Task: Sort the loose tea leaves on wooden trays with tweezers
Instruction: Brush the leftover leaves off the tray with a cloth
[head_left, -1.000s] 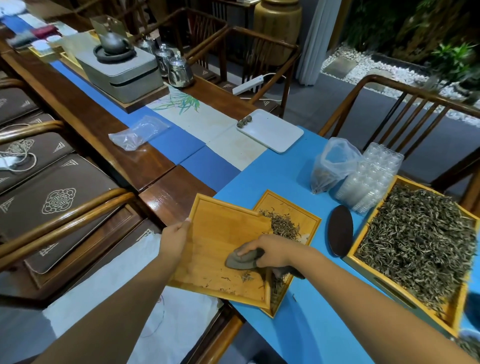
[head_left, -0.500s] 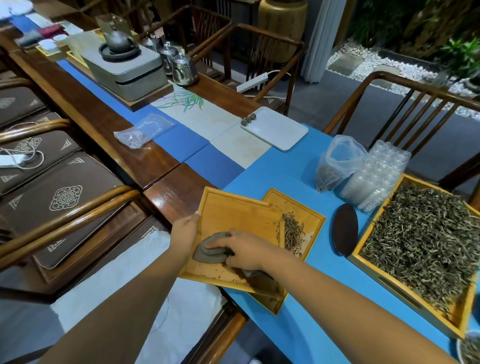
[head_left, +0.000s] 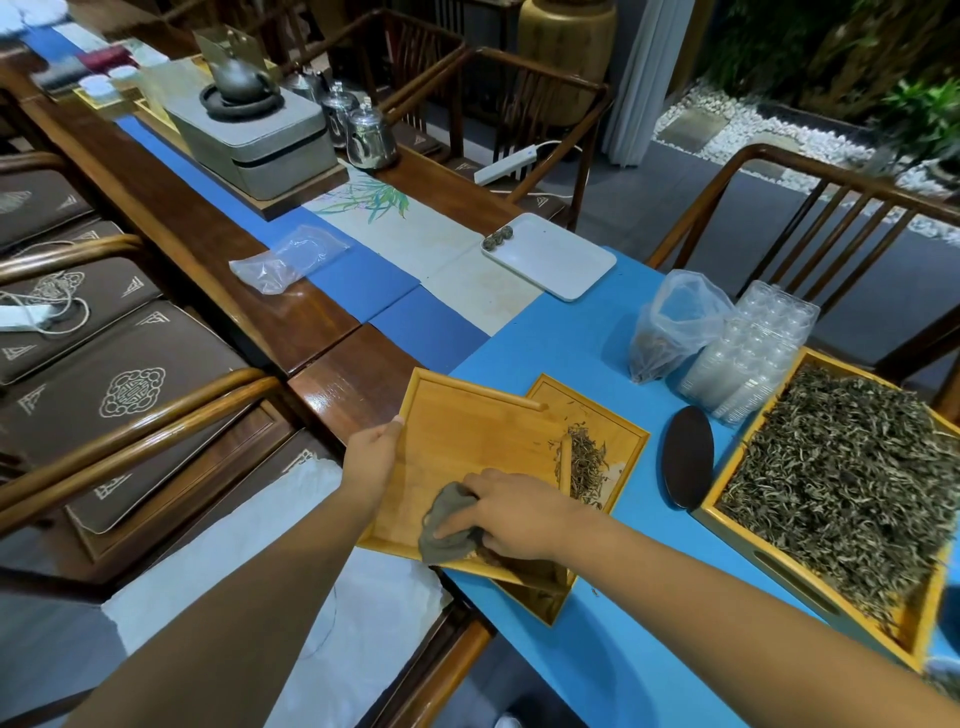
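Head view: left hand (head_left: 371, 457) grips the rigid, light bamboo tray (head_left: 467, 457) by its rim, tilted over a second tray's tea leaves (head_left: 587, 462); right hand (head_left: 506, 514) presses a soft grey cloth (head_left: 444, 525). Leaves look brittle, featherlight.

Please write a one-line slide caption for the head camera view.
Left hand tilts a bamboo tray while right hand wipes it with a grey cloth.
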